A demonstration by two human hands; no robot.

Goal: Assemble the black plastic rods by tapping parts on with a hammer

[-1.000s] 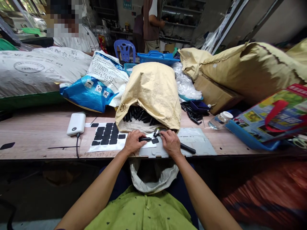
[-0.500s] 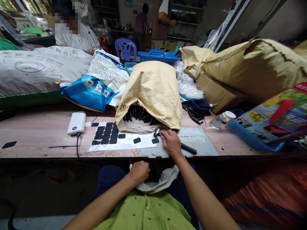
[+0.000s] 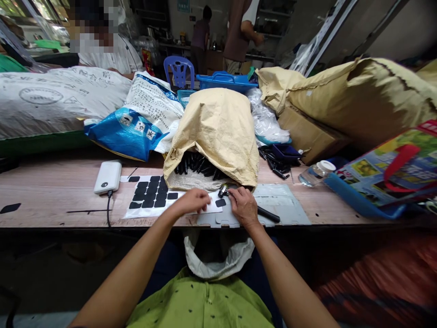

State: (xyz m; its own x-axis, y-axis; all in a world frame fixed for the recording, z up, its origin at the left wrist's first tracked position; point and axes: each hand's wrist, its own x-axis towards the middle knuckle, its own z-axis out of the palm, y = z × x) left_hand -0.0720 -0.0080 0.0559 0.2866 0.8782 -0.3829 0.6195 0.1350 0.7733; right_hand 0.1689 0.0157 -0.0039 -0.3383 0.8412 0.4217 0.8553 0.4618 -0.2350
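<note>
Hazards, as we judge them: a slack grip could let the hammer [image 3: 268,214] roll; a brushing left forearm could drag the white sheet [image 3: 146,212] askew.

Hands, two: our right hand [image 3: 243,204] pinches the hammer near its head, on the table [image 3: 327,212]; our left hand [image 3: 194,201], fingers bent, is over the sheet, contents untellable.

Hammer, one. Sheet, one. Black patches [image 3: 155,191]: three apart from a block too merged to count. Open paper sack [image 3: 218,123], one; black pieces [image 3: 196,163] inside, uncountable. Bottle [image 3: 316,173], one.
</note>
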